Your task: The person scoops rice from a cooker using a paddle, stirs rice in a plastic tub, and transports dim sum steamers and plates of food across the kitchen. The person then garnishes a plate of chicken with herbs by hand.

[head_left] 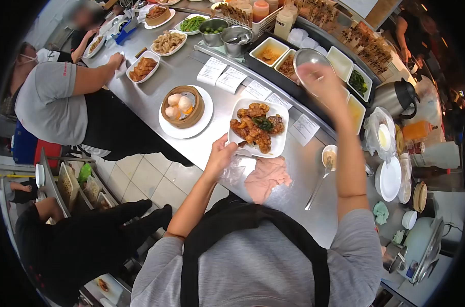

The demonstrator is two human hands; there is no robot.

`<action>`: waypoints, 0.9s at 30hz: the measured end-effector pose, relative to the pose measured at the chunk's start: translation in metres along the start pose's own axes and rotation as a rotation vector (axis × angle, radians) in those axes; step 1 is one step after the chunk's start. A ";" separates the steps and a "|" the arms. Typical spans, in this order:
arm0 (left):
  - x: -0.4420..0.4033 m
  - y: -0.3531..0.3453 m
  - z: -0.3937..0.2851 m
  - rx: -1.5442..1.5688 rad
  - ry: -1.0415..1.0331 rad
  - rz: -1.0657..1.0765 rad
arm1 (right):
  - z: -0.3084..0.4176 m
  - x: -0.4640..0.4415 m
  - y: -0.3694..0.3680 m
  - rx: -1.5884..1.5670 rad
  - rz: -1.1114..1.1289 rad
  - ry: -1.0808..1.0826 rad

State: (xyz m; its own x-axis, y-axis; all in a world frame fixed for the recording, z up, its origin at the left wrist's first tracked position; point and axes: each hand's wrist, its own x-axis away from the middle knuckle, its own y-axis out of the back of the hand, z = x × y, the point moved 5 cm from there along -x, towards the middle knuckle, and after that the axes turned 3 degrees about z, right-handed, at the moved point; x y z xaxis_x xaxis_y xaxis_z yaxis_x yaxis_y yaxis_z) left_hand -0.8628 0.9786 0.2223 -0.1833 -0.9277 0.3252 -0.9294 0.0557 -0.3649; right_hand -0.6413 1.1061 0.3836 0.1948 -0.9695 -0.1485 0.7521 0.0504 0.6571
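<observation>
A white square plate (238, 140) of glazed fried chicken wings (257, 134) topped with a dark green leaf sits before me. My left hand (222, 153) grips its lower left corner, with crumpled clear plastic (234, 171) just beneath the hand. At the sauce containers, my right hand (322, 84), blurred by motion, is closed at a round metal lid (305, 57). The lid hangs over a container of brown crumbly topping (286, 65). A pink cloth (267, 179) lies below the plate. To the left, a bamboo steamer (183, 123) of dumplings rests on a round white plate (204, 123).
Order slips (304, 129) line the counter (304, 174). A spoon (318, 189) leans in a small cup (329, 149) at right, near a metal kettle (394, 100). A co-worker (58, 102) stands at left beside a dish of fried pieces (143, 68).
</observation>
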 end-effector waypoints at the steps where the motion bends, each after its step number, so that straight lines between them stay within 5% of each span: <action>1: 0.001 0.000 -0.001 -0.001 -0.009 0.002 | -0.029 -0.019 0.037 0.003 -0.146 -0.048; 3: 0.005 -0.002 -0.003 0.008 0.001 -0.009 | -0.101 -0.043 0.102 0.330 -0.464 -0.035; 5: 0.006 -0.003 -0.004 0.021 0.000 -0.020 | -0.196 -0.060 0.140 0.732 -0.432 -0.339; 7: 0.009 -0.003 -0.003 -0.027 0.015 -0.028 | -0.303 -0.071 0.155 0.788 -0.260 -0.475; 11: 0.010 0.001 0.004 -0.055 0.012 -0.056 | -0.325 -0.052 0.135 0.713 0.051 -0.510; 19: 0.011 0.001 0.011 -0.054 0.040 -0.081 | -0.308 -0.046 0.144 0.568 -0.091 -0.549; 21: 0.011 0.001 0.010 -0.047 0.027 -0.078 | -0.294 -0.041 0.153 0.649 -0.240 -0.431; 27: 0.009 0.002 0.012 -0.096 0.061 -0.046 | -0.266 -0.032 0.177 0.618 -0.479 -0.545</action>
State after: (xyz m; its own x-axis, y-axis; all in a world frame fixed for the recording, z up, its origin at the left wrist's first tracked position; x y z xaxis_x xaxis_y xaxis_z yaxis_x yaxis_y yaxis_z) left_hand -0.8624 0.9657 0.2147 -0.1558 -0.9060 0.3936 -0.9632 0.0510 -0.2640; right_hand -0.3472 1.2098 0.3078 -0.4856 -0.8405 -0.2405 0.1793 -0.3650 0.9136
